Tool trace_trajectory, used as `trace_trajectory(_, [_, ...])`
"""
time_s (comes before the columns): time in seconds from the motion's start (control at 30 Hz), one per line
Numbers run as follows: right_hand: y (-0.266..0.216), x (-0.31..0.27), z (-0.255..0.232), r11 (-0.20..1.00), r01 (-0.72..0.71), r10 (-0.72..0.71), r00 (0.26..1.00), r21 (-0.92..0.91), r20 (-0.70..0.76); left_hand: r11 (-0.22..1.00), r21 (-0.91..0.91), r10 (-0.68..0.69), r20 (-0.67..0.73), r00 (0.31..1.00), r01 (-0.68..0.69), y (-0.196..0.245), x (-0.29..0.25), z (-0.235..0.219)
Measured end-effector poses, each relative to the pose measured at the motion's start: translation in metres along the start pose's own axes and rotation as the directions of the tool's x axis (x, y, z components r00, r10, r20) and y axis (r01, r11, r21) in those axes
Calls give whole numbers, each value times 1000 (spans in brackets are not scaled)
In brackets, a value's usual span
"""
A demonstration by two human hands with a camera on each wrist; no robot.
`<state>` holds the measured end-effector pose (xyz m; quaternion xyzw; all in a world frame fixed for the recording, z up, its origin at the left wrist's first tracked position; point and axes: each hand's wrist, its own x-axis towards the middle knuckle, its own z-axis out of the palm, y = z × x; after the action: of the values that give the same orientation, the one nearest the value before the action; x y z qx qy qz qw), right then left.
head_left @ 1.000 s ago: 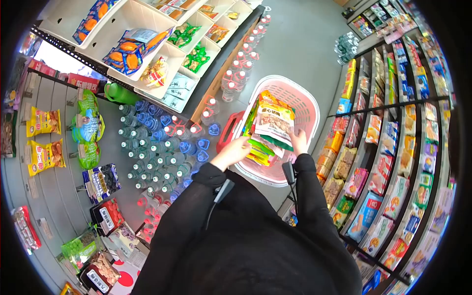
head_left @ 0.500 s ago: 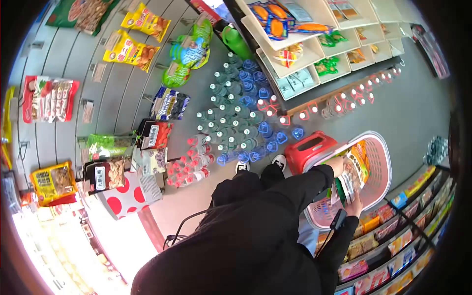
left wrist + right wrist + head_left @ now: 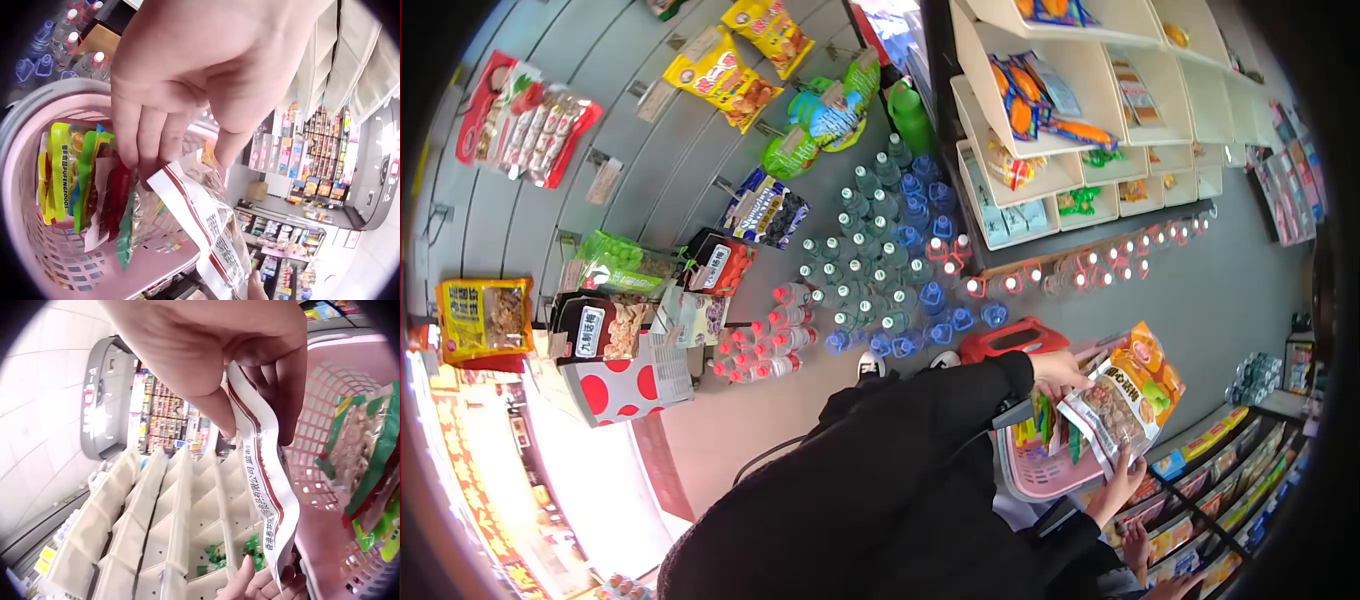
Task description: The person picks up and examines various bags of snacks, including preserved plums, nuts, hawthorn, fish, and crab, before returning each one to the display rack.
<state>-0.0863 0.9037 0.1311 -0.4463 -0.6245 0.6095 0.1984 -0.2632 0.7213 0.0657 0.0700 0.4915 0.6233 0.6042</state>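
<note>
A snack bag [image 3: 1128, 398], white and orange with a clear window onto brownish dried pieces, is held above the pink basket [image 3: 1040, 482]. My left hand [image 3: 1060, 370] pinches its near left edge; the left wrist view shows the bag [image 3: 203, 219] between thumb and fingers. My right hand [image 3: 1116, 488] grips the lower right edge, thumb on one face and fingers on the other, as the right wrist view confirms. Inside the basket, several other snack packets [image 3: 65, 165] stand on edge, green, yellow and red.
A red basket [image 3: 1015, 340] stands beside the pink one. Bottled drinks [image 3: 865, 270] crowd the floor at left. White bins [image 3: 1090, 110] of snacks rise ahead, hanging bags [image 3: 720, 80] line the left wall, and another person's hand [image 3: 1135, 548] shows at lower right.
The view has swung toward the left wall. The snack bag has risen out of the basket, and both hands have come up with it.
</note>
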Motion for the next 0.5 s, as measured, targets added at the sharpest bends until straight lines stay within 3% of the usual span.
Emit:
trace_trajectory(0.07, [-16,-10,10,999,54,-54,995,1,82,996,-88,8,125,992,3,20,-32,-10])
trace_trajectory(0.1, [-27,-20,24,995,92,-98,984,43,151,997,-81,28,108,994,-19,23,-41,-15])
trace_trajectory(0.17, [-49,-41,56,988,126,-149,940,93,307,943,-271,231,123,965,-192,24,-63,-26])
trace_trajectory(0.23, [-55,-53,79,980,100,-160,907,170,389,932,-256,281,61,958,-257,39,-113,-35])
trace_trajectory(0.3, [-56,-65,105,984,38,-125,842,174,524,961,-93,263,13,965,-261,51,-176,-44])
trace_trajectory(0.33, [-56,-76,121,982,55,-149,814,181,562,907,-107,408,-15,913,-407,41,-192,-53])
trace_trajectory(0.37, [-65,-98,141,977,69,-179,782,203,596,899,-10,436,-77,897,-438,47,-230,-53])
trace_trajectory(0.43, [-61,-118,168,981,87,-185,700,174,689,873,78,488,-135,862,-482,17,-254,-84])
trace_trajectory(0.47, [-58,-125,179,981,85,-189,631,175,753,841,104,540,-154,827,-530,7,-274,-91])
trace_trajectory(0.5, [-57,-141,194,978,83,-202,612,192,765,845,84,531,-245,812,-527,4,-306,-88])
